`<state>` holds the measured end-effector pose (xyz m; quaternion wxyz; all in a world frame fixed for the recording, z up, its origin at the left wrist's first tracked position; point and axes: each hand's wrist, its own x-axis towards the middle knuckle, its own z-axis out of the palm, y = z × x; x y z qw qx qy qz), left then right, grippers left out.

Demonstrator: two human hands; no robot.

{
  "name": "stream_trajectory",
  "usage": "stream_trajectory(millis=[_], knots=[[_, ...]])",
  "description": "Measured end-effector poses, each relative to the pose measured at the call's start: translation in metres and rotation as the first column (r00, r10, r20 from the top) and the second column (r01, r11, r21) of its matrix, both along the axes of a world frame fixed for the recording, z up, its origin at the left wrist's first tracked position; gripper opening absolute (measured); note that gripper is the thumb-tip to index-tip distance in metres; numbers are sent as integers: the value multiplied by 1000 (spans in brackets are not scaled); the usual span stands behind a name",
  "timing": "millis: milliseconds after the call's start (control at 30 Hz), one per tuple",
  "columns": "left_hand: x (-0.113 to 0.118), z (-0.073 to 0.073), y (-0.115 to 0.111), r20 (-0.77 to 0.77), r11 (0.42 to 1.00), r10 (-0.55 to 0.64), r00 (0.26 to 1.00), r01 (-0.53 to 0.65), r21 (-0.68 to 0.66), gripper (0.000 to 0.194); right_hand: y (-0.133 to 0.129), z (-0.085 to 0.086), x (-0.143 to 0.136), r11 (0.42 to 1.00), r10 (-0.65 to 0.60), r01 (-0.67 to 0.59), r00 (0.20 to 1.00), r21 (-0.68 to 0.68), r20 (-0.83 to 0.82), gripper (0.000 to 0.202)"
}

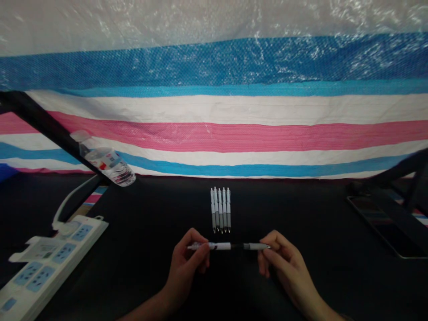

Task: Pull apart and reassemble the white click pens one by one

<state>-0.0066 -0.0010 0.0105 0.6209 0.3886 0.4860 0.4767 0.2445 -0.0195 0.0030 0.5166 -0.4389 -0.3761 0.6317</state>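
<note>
My left hand (pixel 191 258) pinches the white, clear-clipped upper barrel (pixel 222 246) of a pen between thumb and fingers. Between thumb and fingertips, my right hand (pixel 282 258) grips the grey front barrel (pixel 252 246), its metal tip toward the right. Both pen parts lie level in one line. A dark stretch (pixel 237 246) separates them, and I cannot tell for certain whether it is the refill or a gap. Just beyond the hands, several similar white and grey pens (pixel 220 214) lie side by side on the black table (pixel 160 214), tips toward me.
At the left stands a white power strip (pixel 63 263) with a plugged-in cable (pixel 68 196). A clear plastic bottle (pixel 110 165) leans near a black bar (pixel 50 127). A dark phone (pixel 384 225) lies at the right. Striped sheeting (pixel 214 107) hangs behind the table.
</note>
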Motion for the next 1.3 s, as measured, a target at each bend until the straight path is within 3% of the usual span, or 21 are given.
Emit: stream_trajectory(millis=[133, 233, 567, 733, 800, 1000, 1167, 1300], knots=[[-3, 3, 4, 26, 998, 54, 998, -55, 21, 39, -3, 0, 4, 987, -162, 163, 984, 14, -71, 20], [-3, 7, 6, 25, 997, 83, 996, -83, 5, 40, -4, -3, 4, 979, -201, 203, 976, 17, -86, 19], [-2, 3, 5, 62, 999, 32, 998, -30, -22, 44, -2, 2, 5, 997, -49, 55, 994, 58, -96, 16], [3, -2, 1, 18, 993, -95, 995, 96, -67, 44, -5, 5, -4, 983, 77, -98, 987, 154, 139, 19], [4, -4, -1, -1, 989, -129, 992, 129, -66, 44, -7, 3, -7, 970, 67, -130, 956, 205, 285, 21], [5, -5, -2, -18, 988, -150, 989, 149, -46, 44, -9, -8, -2, 908, -54, -238, 750, 345, 660, 34], [6, -4, -4, -14, 981, -189, 982, 189, -45, 46, -8, -4, 0, 888, 97, -384, 696, 254, 712, 61], [6, -1, -4, 3, 991, -125, 992, 125, -46, 44, -7, 0, -3, 919, 170, -352, 762, 179, 624, 44]])
